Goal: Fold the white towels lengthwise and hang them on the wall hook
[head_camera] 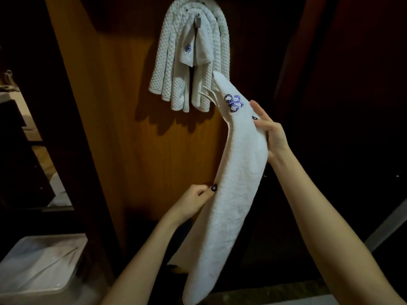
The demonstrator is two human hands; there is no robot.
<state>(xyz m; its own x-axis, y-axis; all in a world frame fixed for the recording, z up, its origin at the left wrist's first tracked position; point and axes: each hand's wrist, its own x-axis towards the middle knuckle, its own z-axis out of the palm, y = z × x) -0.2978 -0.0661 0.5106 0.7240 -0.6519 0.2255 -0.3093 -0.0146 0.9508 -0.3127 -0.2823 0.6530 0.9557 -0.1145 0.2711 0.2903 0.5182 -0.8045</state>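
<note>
The white towel (233, 183) is held slantwise in the air, already folded into a long narrow strip, its embroidered end pointing up toward the wall hook (198, 21); the folding looks done and hanging is the step in hand; the next move likely calls for lifting the strip's middle over the hook, which is crowded with hung towels (167, 69); the right hand (269, 135) grips the upper edge, thumb on the front; the left hand (193, 200) pinches the lower edge.

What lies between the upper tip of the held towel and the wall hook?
In the head view, only the hung towels: their draped lengths fill the stretch from the held towel up to the hook.
</note>
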